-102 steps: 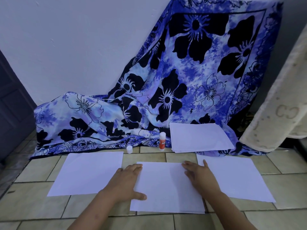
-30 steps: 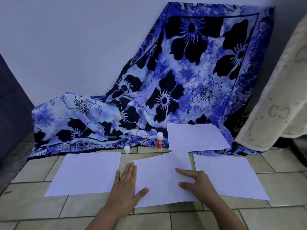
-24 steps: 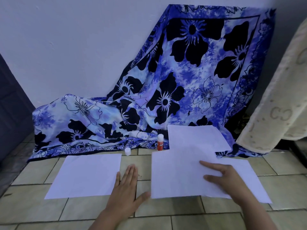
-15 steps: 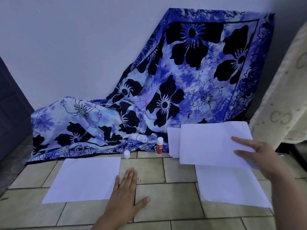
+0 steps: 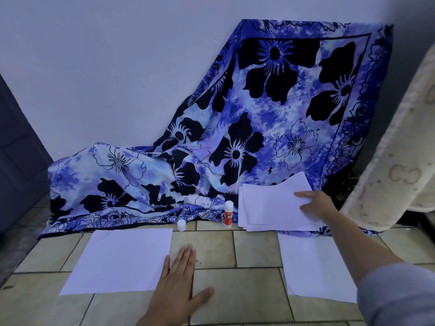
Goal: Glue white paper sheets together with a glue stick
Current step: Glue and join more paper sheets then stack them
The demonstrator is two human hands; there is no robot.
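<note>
Pressing flat on the floor (image 5: pixel 254 250), left hand (image 5: pixel 181 285) is spread; right hand (image 5: pixel 315 205) seemingly pinches top sheet (image 5: pixel 270 203).

Likely a room in a home, beige tiled floor (image 5: pixel 256 250), plain white wall (image 5: pixel 117 67), blue floral cloth (image 5: pixel 235 142) draped against it, cream blanket (image 5: pixel 400 165) hanging right, dark door (image 5: pixel 16 161) left

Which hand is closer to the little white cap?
Left. The left hand lies flat just before the white cap; the right hand is on the paper stack, far to its right.
</note>
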